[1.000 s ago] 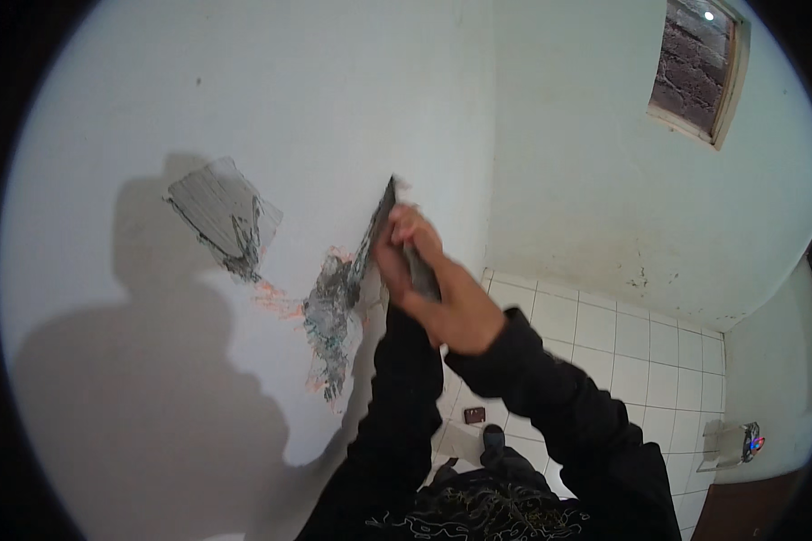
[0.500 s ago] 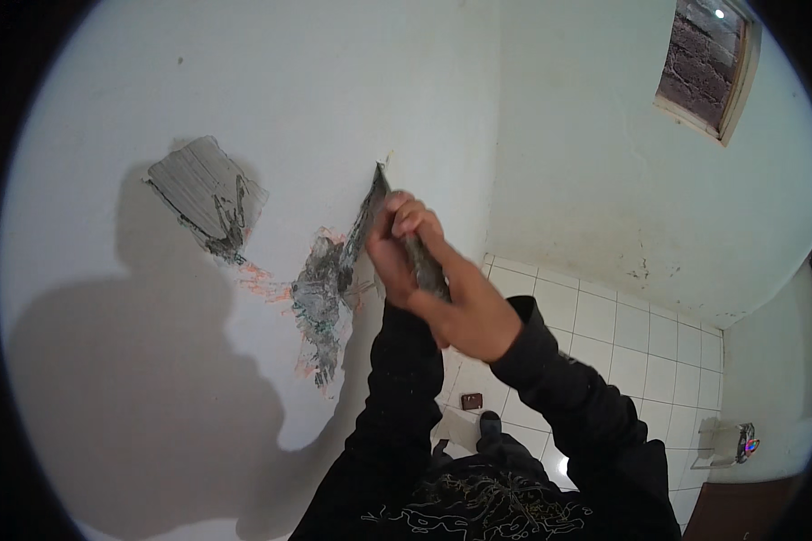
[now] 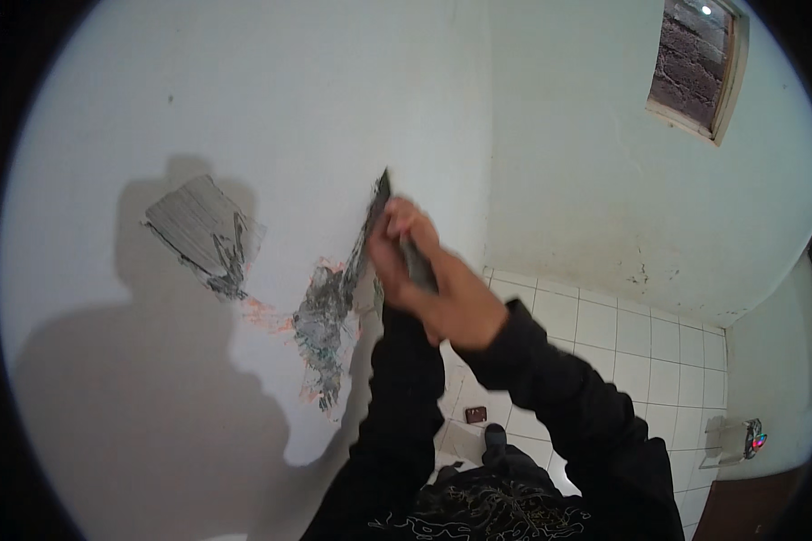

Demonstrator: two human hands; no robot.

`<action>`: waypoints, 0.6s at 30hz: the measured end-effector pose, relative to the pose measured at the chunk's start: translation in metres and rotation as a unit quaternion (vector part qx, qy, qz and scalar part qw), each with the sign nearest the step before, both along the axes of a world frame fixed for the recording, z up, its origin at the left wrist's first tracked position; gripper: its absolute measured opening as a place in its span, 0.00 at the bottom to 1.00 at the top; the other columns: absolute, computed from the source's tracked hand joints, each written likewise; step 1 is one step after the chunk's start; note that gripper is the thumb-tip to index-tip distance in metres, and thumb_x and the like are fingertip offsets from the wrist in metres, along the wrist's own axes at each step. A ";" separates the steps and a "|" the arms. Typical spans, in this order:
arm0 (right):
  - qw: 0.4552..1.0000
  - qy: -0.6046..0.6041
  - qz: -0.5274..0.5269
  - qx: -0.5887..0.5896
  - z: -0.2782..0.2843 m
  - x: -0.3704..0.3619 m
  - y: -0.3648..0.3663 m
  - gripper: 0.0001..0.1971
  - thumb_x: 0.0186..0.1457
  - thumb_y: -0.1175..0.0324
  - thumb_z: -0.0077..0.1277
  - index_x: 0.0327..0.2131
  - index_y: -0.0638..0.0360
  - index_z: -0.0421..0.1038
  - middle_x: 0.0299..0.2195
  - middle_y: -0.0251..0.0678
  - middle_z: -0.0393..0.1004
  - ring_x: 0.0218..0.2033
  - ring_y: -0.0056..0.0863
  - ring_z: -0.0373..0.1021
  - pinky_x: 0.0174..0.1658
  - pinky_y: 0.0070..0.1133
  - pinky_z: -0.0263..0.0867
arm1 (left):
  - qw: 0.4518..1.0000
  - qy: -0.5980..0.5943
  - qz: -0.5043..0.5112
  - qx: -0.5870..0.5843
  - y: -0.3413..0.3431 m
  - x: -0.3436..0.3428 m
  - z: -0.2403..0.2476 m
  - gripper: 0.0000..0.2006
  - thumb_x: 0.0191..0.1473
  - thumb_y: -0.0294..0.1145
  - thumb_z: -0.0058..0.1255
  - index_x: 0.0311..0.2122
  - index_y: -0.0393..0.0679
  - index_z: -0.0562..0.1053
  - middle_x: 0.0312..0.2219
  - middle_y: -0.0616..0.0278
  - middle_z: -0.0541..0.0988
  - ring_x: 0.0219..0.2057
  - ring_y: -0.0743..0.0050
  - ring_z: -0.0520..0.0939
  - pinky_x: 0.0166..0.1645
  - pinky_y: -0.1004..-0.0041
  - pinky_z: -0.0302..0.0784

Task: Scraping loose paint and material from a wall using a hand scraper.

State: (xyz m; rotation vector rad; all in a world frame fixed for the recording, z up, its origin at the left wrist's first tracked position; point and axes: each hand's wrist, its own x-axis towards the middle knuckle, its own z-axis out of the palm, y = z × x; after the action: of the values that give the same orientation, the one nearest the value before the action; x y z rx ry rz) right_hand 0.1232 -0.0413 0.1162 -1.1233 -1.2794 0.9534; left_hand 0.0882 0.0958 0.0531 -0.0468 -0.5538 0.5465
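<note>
Both my hands are closed together on a putty knife (image 3: 419, 266) held against the white wall. My left hand (image 3: 388, 261) is wrapped around it on the wall side. My right hand (image 3: 465, 302) grips it from the right, its fingers reaching up beside the left hand. The narrow dark blade points up and touches or nearly touches the wall; its contact edge is hard to make out. Just left of the blade, a rough grey plaster patch (image 3: 323, 316) with orange-red edges runs down the wall. Farther left lies a broad, ridged grey plaster smear (image 3: 194, 225).
A corner joins this wall to a second pale wall (image 3: 577, 162) with a framed window (image 3: 695, 68) at upper right. Below are white floor tiles (image 3: 632, 361), with a small brown object (image 3: 475, 414) near my feet. A white wall-side fixture (image 3: 726, 442) stands at lower right.
My hands and the putty knife have moved slightly up the wall, covering a small mark above the blade. The view has shifted a little, so the patches appear lower.
</note>
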 end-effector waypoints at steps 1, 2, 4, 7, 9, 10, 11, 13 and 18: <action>1.000 0.004 -0.024 0.004 0.007 0.005 0.007 0.24 0.45 0.78 0.42 0.47 0.55 0.50 0.41 0.37 0.59 0.18 0.21 0.63 0.13 0.17 0.62 | 0.999 0.004 -0.035 -0.039 -0.001 0.007 0.017 0.06 0.53 0.25 0.38 0.25 0.41 0.61 0.16 0.71 0.60 0.18 0.83 0.62 0.27 0.82 0.63; 1.000 0.014 -0.012 0.002 0.008 0.011 0.014 0.27 0.46 0.77 0.41 0.52 0.59 0.47 0.33 0.38 0.62 0.15 0.20 0.62 0.14 0.16 0.60 | 0.994 0.079 0.020 -0.079 -0.005 0.010 0.030 0.07 0.53 0.25 0.39 0.24 0.43 0.60 0.14 0.72 0.58 0.19 0.83 0.63 0.28 0.82 0.63; 1.000 0.023 0.005 0.005 0.007 0.012 0.013 0.30 0.48 0.76 0.40 0.56 0.63 0.44 0.24 0.39 0.65 0.11 0.18 0.62 0.14 0.15 0.59 | 0.998 0.056 0.042 -0.001 0.003 0.005 0.016 0.07 0.53 0.25 0.39 0.23 0.43 0.60 0.14 0.72 0.58 0.19 0.83 0.63 0.28 0.82 0.63; 0.998 -0.039 0.017 0.043 -0.006 0.007 -0.004 0.28 0.48 0.76 0.41 0.54 0.64 0.49 0.31 0.43 0.66 0.12 0.18 0.63 0.15 0.15 0.60 | 0.999 -0.011 0.029 -0.034 -0.005 -0.004 -0.008 0.05 0.52 0.23 0.38 0.24 0.40 0.63 0.14 0.70 0.61 0.19 0.84 0.64 0.27 0.82 0.64; 0.999 -0.038 0.019 -0.001 0.001 0.017 0.001 0.29 0.47 0.76 0.42 0.55 0.65 0.48 0.27 0.41 0.66 0.12 0.19 0.63 0.16 0.15 0.60 | 0.999 -0.037 -0.004 -0.027 0.005 0.010 -0.007 0.05 0.52 0.24 0.39 0.25 0.39 0.64 0.14 0.70 0.61 0.18 0.83 0.64 0.27 0.82 0.64; 0.999 -0.019 0.033 -0.017 0.010 0.020 0.003 0.30 0.47 0.76 0.42 0.56 0.64 0.47 0.25 0.40 0.65 0.13 0.19 0.63 0.16 0.15 0.60 | 0.998 -0.022 0.004 -0.054 0.003 0.010 0.003 0.05 0.52 0.24 0.39 0.25 0.39 0.64 0.15 0.69 0.61 0.17 0.83 0.64 0.27 0.82 0.65; 0.998 0.001 0.047 -0.032 0.016 0.022 0.005 0.30 0.48 0.76 0.43 0.56 0.64 0.47 0.23 0.38 0.65 0.13 0.19 0.63 0.16 0.15 0.60 | 0.997 -0.006 0.012 -0.082 -0.001 0.011 0.014 0.04 0.52 0.23 0.40 0.25 0.39 0.64 0.15 0.69 0.62 0.17 0.83 0.64 0.27 0.82 0.65; 1.000 -0.024 0.018 -0.008 0.009 0.024 0.003 0.30 0.48 0.75 0.43 0.55 0.65 0.48 0.19 0.37 0.64 0.13 0.18 0.62 0.16 0.15 0.60 | 0.995 0.018 0.024 -0.097 -0.006 0.014 0.014 0.05 0.52 0.22 0.40 0.25 0.39 0.63 0.15 0.69 0.61 0.16 0.84 0.63 0.27 0.83 0.65; 0.995 -0.044 0.019 0.085 -0.019 0.012 0.002 0.33 0.48 0.75 0.45 0.57 0.63 0.44 0.32 0.42 0.65 0.13 0.16 0.62 0.15 0.16 0.60 | 0.997 0.002 0.049 -0.051 -0.009 -0.001 0.003 0.06 0.53 0.23 0.39 0.24 0.38 0.63 0.13 0.69 0.60 0.16 0.84 0.63 0.26 0.82 0.66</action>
State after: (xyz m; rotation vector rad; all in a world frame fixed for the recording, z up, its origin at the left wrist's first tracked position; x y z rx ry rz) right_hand 0.1350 -0.0389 0.0975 -1.0202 -1.4302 0.8132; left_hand 0.0877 0.0866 0.0563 -0.1152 -0.5252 0.6707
